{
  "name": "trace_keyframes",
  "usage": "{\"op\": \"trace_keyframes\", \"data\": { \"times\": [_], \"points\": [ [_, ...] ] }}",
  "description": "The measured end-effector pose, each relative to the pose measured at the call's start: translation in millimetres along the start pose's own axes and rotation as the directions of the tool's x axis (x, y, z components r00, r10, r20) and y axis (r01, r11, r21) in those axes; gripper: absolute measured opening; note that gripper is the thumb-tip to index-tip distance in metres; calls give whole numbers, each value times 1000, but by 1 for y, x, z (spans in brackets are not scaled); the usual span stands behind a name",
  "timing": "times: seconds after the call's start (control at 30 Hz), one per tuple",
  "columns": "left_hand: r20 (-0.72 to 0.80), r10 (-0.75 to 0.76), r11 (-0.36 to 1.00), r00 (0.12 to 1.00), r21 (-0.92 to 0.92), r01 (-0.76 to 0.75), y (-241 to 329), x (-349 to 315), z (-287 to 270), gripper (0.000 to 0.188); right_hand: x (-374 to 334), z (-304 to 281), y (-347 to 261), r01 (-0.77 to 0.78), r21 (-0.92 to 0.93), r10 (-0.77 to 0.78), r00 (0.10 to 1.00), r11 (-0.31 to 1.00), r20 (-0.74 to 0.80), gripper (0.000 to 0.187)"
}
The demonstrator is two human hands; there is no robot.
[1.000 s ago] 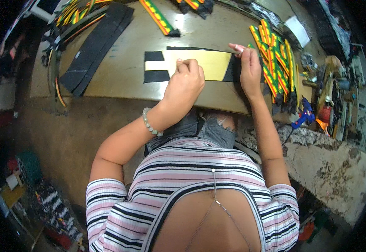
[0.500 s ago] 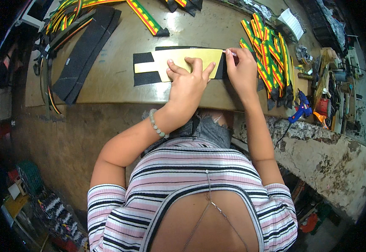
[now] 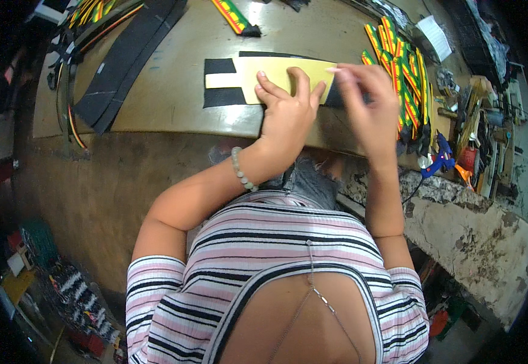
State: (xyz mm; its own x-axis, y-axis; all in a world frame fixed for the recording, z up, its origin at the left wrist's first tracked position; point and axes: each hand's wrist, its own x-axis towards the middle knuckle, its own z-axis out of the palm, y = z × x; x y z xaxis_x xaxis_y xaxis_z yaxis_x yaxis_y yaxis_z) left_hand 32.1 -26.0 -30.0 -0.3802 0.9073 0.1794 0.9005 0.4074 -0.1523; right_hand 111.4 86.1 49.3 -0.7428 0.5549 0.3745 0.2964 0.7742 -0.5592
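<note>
A yellow flat template (image 3: 276, 65), wide with a narrow tab at its left end, lies on a piece of black fabric (image 3: 221, 97) near the table's front edge. My left hand (image 3: 291, 115) presses on the template with its fingers spread, holding it down. At the template's right end is my right hand (image 3: 370, 103), blurred by motion. Its thumb and finger pinch a thin pale stick (image 3: 332, 70), like chalk, by the template's upper right corner. Most of the stick is hidden by the fingers.
Long black fabric strips (image 3: 124, 67) lie at the left of the table (image 3: 173, 91). Red, yellow and green patterned straps (image 3: 406, 79) are heaped at the right, another strap (image 3: 233, 17) at the back. A blue glue gun (image 3: 438, 159) stands at the right edge.
The view has shifted, so the table things appear higher and farther right. My right hand has turned and is blurred at the template's right end. My left hand keeps its place on the template.
</note>
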Motion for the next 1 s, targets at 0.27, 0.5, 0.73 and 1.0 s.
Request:
{"op": "trace_keyframes", "data": {
  "times": [0.27, 0.5, 0.73, 1.0],
  "points": [
    [34, -31, 989, 999, -141, 35, 20, -4, 28, 61, 31, 74, -43, 397, -6, -350, 818, 918, 457, 12],
    [-99, -87, 991, 991, -107, 77, 24, -8, 28, 56, 39, 80, -50, 503, -112, -375, 757, 857, 535, 12],
    [27, -53, 997, 998, -62, 54, 21, 2, 26, 59, 55, 74, -44, 262, 111, -281, 804, 959, 524, 15],
    [53, -13, 994, 998, -106, 18, 17, -3, 20, 52, 72, 106, -34, 347, -45, -293, 848, 937, 441, 16]
  ]
}}
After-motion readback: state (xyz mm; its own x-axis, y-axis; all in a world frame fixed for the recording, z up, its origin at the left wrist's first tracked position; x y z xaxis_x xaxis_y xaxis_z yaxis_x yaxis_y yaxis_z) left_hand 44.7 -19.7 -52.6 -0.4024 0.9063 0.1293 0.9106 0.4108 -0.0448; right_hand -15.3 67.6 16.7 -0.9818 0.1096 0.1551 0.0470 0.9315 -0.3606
